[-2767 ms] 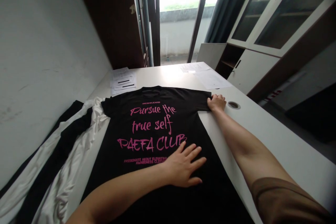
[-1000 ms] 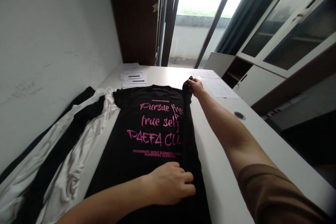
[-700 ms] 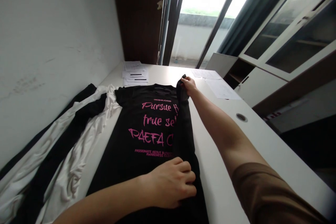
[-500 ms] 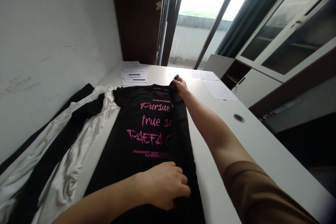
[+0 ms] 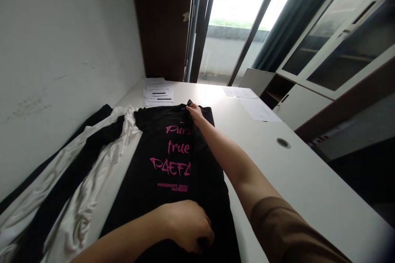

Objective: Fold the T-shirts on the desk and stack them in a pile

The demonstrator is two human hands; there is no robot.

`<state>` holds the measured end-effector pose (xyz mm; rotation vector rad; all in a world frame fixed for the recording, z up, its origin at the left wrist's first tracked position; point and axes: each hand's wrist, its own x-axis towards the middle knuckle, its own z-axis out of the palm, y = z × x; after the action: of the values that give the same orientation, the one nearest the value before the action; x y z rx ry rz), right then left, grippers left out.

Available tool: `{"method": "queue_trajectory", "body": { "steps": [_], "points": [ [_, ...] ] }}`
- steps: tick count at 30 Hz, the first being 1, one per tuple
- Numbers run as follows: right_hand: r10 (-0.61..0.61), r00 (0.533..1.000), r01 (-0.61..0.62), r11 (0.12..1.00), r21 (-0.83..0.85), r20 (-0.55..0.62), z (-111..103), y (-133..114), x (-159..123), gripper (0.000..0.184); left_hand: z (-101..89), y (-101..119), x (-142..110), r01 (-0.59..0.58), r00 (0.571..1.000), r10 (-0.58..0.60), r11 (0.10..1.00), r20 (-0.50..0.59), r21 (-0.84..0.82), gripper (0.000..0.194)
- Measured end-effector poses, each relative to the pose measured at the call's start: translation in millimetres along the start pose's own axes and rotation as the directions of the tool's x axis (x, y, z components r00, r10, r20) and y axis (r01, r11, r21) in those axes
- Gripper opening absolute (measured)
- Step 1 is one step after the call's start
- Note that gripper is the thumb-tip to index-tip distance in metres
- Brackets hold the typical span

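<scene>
A black T-shirt point(image 5: 166, 181) with pink lettering lies flat on the white table point(image 5: 302, 181). Its right side is folded over the print, covering the right half of the words. My right hand point(image 5: 194, 111) pinches the folded shoulder near the collar at the far end. My left hand point(image 5: 188, 226) is closed on the folded edge at the near end, fingers curled into the cloth.
A heap of white and black clothes point(image 5: 77, 172) lies left of the shirt, against the wall. Paper sheets point(image 5: 157, 93) sit at the table's far end, more papers point(image 5: 256, 107) at the far right. A round cable hole point(image 5: 283, 143) is in the tabletop. White cabinets stand right.
Both hands have carried the shirt's right side leftwards over the print. The fold now covers about half the lettering, where before only its right edge was hidden.
</scene>
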<state>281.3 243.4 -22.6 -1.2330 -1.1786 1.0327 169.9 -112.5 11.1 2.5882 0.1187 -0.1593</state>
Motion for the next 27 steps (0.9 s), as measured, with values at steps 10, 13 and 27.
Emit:
{"method": "queue_trajectory", "body": {
  "steps": [10,13,27],
  "points": [
    [0.026,0.999,-0.023,0.993,-0.116,0.022,26,0,-22,0.034,5.7,-9,-1,-0.052,0.996,0.061,0.991,0.070,-0.123,0.021],
    [0.031,0.999,-0.025,0.990,-0.137,0.041,33,-2,-25,0.027,11.3,-13,2,-0.030,0.994,0.048,0.984,0.103,-0.175,0.019],
    [-0.136,0.971,0.205,0.899,-0.387,0.199,-17,17,-29,0.015,5.4,-1,13,0.263,0.927,-0.226,0.961,-0.301,0.089,0.025]
  ]
}}
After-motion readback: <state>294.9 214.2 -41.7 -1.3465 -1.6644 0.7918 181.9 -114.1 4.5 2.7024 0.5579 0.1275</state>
